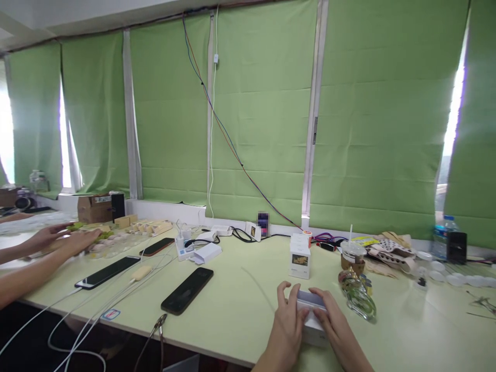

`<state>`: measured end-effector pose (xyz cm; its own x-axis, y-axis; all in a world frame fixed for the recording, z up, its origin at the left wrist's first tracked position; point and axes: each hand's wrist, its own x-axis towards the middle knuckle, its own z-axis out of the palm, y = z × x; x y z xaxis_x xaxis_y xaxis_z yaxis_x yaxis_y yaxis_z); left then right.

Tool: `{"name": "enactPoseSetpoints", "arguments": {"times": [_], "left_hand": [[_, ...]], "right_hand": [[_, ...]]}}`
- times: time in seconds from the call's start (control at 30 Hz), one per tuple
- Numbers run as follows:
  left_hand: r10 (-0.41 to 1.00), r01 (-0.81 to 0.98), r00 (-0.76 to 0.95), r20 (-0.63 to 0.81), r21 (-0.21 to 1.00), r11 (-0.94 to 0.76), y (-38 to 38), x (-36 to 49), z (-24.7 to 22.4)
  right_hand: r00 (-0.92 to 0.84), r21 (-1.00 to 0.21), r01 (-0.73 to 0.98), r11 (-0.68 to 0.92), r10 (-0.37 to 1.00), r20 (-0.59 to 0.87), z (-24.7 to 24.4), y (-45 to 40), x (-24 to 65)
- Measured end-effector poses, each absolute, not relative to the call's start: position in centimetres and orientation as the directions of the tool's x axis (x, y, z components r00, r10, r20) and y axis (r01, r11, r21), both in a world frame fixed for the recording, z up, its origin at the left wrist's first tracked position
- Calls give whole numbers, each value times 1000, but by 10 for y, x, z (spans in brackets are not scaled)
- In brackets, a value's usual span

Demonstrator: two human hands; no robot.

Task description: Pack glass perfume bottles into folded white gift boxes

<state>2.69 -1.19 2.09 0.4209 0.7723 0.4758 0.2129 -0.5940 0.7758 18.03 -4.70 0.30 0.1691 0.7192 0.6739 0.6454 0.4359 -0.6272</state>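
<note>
Green blinds [263,113] are filling the view ahead of me, and a pale table [232,310] is running along beneath them. Over its near side I am clamping a small white box [313,323] between my left hand [284,320] and my right hand [339,325], fingers wrapping its sides, both thumbs pressing on it. As far as I can judge, I am working at its lid or flap; whether it is opening or closing I cannot tell, nor what it is holding inside. The next move seems to be calling for light, even thumb pressure, so the sides aren't buckling.

To my far left, clear trays [116,249] are holding pale rounded pieces, another person's hand [81,240] reaching over them. Behind, a cardboard box [95,211] is hiding its contents. Just beyond my hands, white cartons [299,264] are standing in a row, the nearest showing a printed golden picture. Right of them, a plastic cup [352,249] is wearing a cardboard sleeve [353,266], its contents escaping me, a straw [351,232] poking up.
</note>
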Motion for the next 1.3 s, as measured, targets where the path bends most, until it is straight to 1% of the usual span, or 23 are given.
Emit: {"name": "enactPoseSetpoints", "arguments": {"times": [0.07,0.17,0.37,0.5,0.57,0.67,0.73,0.77,0.87,0.9,0.93,1.0,1.1,1.2,1.3], "left_hand": [[760,218,430,487,761,-611,-12,31,17],[749,182,437,498,767,-616,-12,34,13],[782,198,418,463,793,-576,-11,34,8],[757,105,444,480,811,-576,-11,32,6],[762,20,451,464,848,-529,-10,31,5],[799,-115,445,406,910,-398,-5,29,0],[820,-156,444,362,932,-326,1,29,-4],[828,-152,448,336,942,-300,4,29,-6],[813,-82,517,268,961,-265,10,29,-7],[799,-62,542,262,960,-273,11,28,-6],[787,-50,557,267,956,-290,11,28,-5],[781,-26,553,291,942,-333,11,27,-2],[803,35,504,320,921,-389,11,24,-3],[811,86,477,338,901,-426,14,22,-8],[806,101,483,343,892,-440,17,21,-13]], "right_hand": [[212,-643,633,432,702,680,-2,-45,178],[202,-658,616,433,721,663,-3,-46,177],[181,-701,596,393,784,593,8,-55,176],[184,-711,575,405,783,595,5,-52,178],[202,-721,561,408,776,597,2,-49,181],[170,-725,529,442,781,601,2,-47,192],[169,-716,528,457,770,615,6,-47,207],[224,-717,543,438,747,626,9,-48,217],[452,-741,609,281,645,616,17,-50,255],[509,-741,642,197,613,604,17,-51,268],[543,-713,696,85,588,600,15,-51,281],[544,-621,776,-108,613,573,8,-51,302],[539,-525,805,-275,709,456,-7,-49,318],[523,-467,820,-331,763,379,-17,-49,323],[479,-447,843,-299,796,371,-22,-52,333]]}}
